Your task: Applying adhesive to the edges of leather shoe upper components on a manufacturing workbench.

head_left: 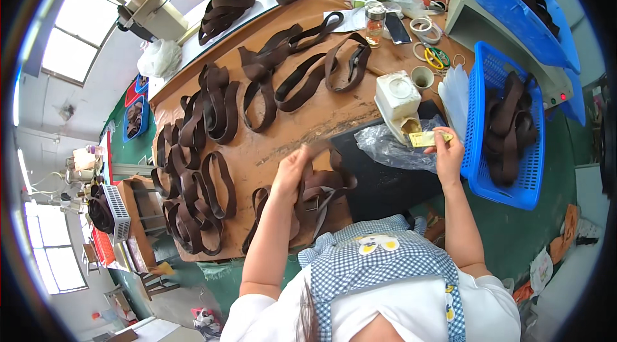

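Observation:
My left hand (292, 171) is closed on one end of a dark brown strap (334, 178), which is blurred near my fingers and hangs in loops over the table's near edge. In my right hand (448, 152) I pinch a small flat yellow piece (422, 139) with dark marks on it. Its far end lies at the open mouth of a white plastic pot (396, 93) with pale brown residue inside. Crumpled clear plastic (385, 147) lies under and beside the pot, on a black mat (366, 181).
Looped brown straps (215, 104) cover the table's left and middle. A blue basket (475, 143) of straps stands at right. Beyond the pot are a small cup (421, 77), yellow-green scissors (437, 57), tape rolls (425, 30), a glass jar (375, 24) and a phone (398, 28).

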{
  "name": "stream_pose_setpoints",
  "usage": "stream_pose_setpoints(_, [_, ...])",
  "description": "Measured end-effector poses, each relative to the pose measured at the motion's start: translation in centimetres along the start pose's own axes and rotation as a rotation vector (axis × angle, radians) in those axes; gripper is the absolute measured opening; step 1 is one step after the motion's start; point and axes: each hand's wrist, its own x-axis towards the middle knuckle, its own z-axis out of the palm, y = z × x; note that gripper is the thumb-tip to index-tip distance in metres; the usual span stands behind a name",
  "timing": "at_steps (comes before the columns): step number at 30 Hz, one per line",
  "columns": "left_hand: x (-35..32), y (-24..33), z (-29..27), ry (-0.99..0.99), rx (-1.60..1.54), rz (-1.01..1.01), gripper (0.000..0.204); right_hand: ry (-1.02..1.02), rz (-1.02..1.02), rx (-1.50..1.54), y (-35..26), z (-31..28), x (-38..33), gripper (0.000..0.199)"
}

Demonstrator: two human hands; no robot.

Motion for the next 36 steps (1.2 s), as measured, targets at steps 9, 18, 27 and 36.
stream_pose_setpoints(9, [-3.1,0.4,1.4,-0.344,-0.123,0.289,0.034,-0.101,0.057,0.355,-5.9,1.7,-0.9,0.018])
stream_pose_setpoints(18, [-3.9,-0.5,4.5,-0.182,-0.139,0.415,0.028,-0.276,-0.015,0.455,-11.0,5.0,-2.7,0.017])
stream_pose_setpoints(27, [-3.7,-1.3,5.6,-0.048,0.095,0.722,0.037,-0.375,-0.279,0.232,-14.3,7.9,-4.0,0.014])
stream_pose_setpoints(36, [-3.7,-1.0,6.3,0.009,0.23,0.828,0.04,-0.342,-0.388,0.152,-14.3,9.2,-4.0,0.013])
